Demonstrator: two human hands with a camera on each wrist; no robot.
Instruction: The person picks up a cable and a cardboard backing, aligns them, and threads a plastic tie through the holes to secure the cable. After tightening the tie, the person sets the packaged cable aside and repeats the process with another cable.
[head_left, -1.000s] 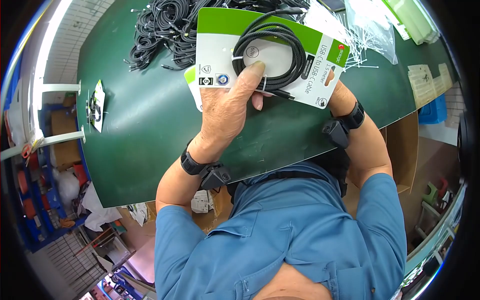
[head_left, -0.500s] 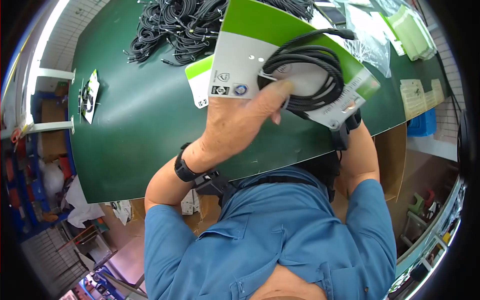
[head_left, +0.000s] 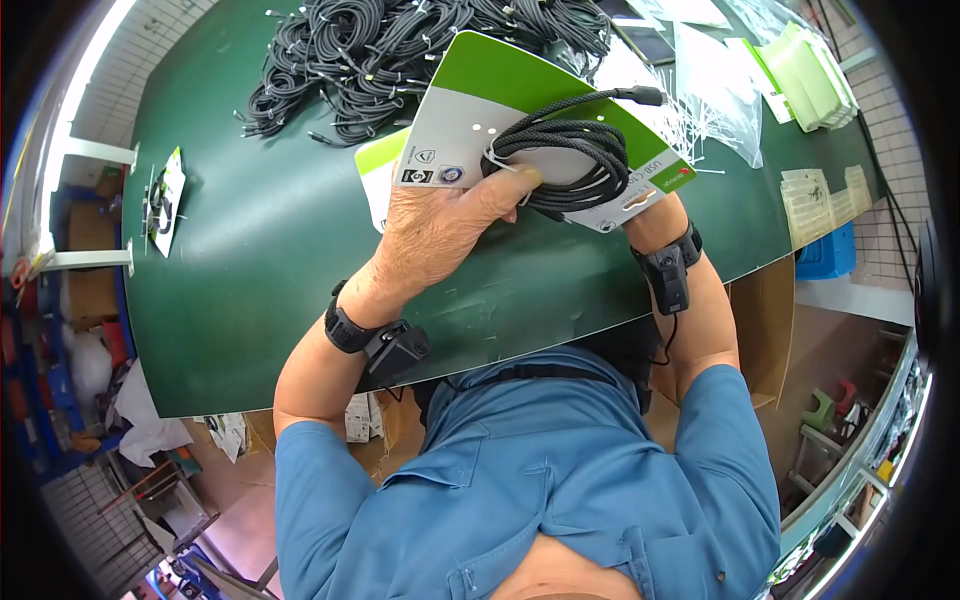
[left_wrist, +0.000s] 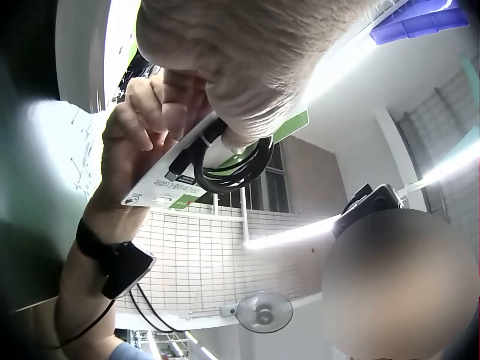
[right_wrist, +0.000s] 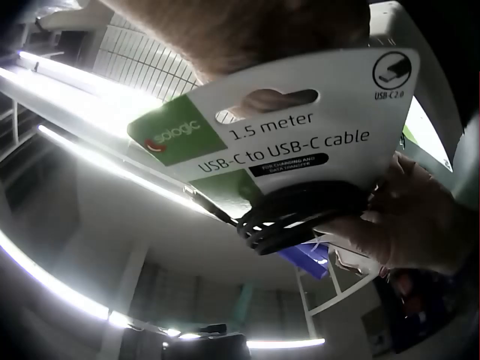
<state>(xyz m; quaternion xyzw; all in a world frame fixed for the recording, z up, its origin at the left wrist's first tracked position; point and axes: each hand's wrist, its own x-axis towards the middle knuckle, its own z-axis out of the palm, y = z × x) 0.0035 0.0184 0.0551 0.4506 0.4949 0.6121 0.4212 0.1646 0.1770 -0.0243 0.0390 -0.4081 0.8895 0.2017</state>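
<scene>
My left hand pinches a green and white cable card, its thumb over a coiled black braided USB-C cable. White ties hold the coil against the card's front. Behind the card's right end is my right hand, mostly hidden in the head view. Its bent fingers show at the back of the card in the left wrist view, close to my left fingers; what they hold, I cannot tell. The right wrist view shows the card's printed hang-hole end. A second card lies under my left hand.
On the green table, a heap of coiled black cables lies at the back. White ties and a clear bag are at the back right, near stacked green cards. A carded cable stands at the left edge.
The card swung right and tilted, then came back left and lower, still in my left hand. My right hand stays behind its right end, its wrist turned.
</scene>
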